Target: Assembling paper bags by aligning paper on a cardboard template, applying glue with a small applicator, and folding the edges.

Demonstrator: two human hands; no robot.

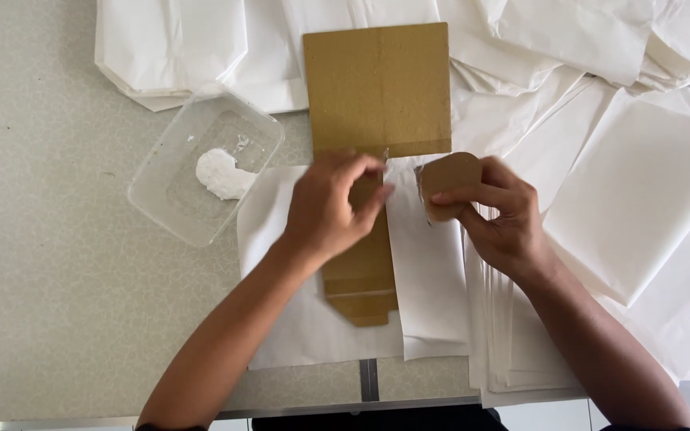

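On the table (57, 263), the left hand (329, 209) presses flat on a brown cardboard strip (361, 275) over white paper (429, 263); the right hand (497, 215), at three o'clock, pinches a rounded cardboard piece (447, 177). Paste tub (205, 168) at ten o'clock sits mostly emptied; many sheets remain unfolded.

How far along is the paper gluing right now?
Done, apparently: folded white pieces lie stacked at top left. In hand: the left hand presses on a narrow cardboard strip lying over a white sheet; the right hand pinches a small cardboard scraper. White paste remains in the clear tray. Left: a thick stack of sheets at right.
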